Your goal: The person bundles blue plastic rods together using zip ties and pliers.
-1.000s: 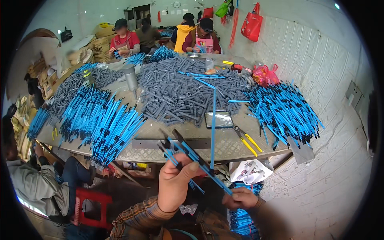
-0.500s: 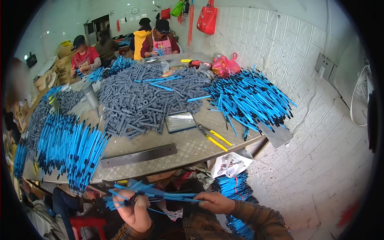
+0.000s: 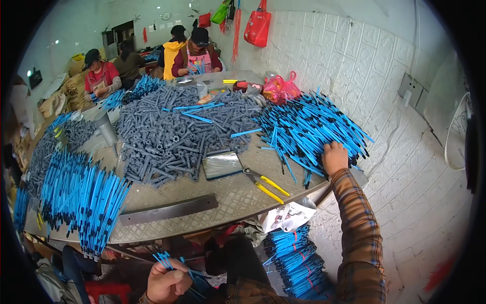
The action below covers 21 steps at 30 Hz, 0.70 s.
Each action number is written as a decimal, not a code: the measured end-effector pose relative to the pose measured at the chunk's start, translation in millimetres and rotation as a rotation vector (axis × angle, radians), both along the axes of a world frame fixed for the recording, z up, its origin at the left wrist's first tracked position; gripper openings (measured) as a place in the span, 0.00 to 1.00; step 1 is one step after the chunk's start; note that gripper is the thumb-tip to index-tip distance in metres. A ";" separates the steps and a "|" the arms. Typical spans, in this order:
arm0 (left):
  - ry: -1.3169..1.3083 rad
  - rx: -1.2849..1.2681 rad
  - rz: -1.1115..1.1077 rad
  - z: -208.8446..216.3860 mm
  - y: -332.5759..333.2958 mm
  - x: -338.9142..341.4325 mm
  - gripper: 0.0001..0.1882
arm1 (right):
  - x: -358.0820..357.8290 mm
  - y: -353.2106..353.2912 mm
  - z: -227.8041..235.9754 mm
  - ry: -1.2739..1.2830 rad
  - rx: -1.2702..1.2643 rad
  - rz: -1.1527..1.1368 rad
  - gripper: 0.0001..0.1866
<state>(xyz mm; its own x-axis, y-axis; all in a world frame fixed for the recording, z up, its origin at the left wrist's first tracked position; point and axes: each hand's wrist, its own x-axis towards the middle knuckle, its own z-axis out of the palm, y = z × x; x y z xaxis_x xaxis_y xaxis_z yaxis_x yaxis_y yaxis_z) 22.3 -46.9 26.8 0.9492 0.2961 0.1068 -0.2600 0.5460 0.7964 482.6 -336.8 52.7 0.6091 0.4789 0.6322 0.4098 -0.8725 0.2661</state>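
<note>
At the lower middle, my left hand (image 3: 169,280) is closed around a small bunch of thin blue sticks (image 3: 163,260), whose ends poke out past the thumb and fingers. My right arm stretches up along the right side of the table. The right hand (image 3: 335,157) lies on the near edge of a big heap of blue sticks with black ends (image 3: 309,126), its fingers bent and close together around some of them. The fingertips are hidden among the sticks. Left of this heap, a large mound of grey plastic plug-like pieces (image 3: 167,129) covers the table's middle.
Yellow-handled cutters (image 3: 267,185) lie beside a flat clear-topped box (image 3: 221,164). Nearer is a long dark metal bar (image 3: 169,209). More blue sticks (image 3: 86,197) stand at the left. Below the table are a white bag (image 3: 288,215) and red-tied bundles (image 3: 298,258). Several people work beyond.
My right hand has left the bunch near my left hand and reached up to the right-hand heap. The left hand has moved slightly lower, with fewer sticks visible. The view has shifted a little.
</note>
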 end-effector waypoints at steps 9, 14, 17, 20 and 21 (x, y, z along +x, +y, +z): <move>0.240 -0.066 0.098 10.0 -1.5 3.4 0.11 | -13.8 65.4 16.0 0.179 0.356 0.257 0.08; 0.167 -0.217 0.308 11.7 7.5 31.0 0.14 | -94.7 103.3 27.8 0.637 0.694 0.644 0.07; 0.073 -0.254 0.523 27.7 28.2 48.0 0.14 | -148.1 107.4 21.4 1.165 0.764 0.894 0.05; -0.010 -0.268 0.374 35.6 45.8 64.9 0.14 | -187.4 98.5 9.9 1.482 0.703 1.000 0.05; -0.005 -0.269 0.373 35.8 43.8 64.9 0.14 | -196.7 96.7 5.1 1.618 0.627 1.047 0.06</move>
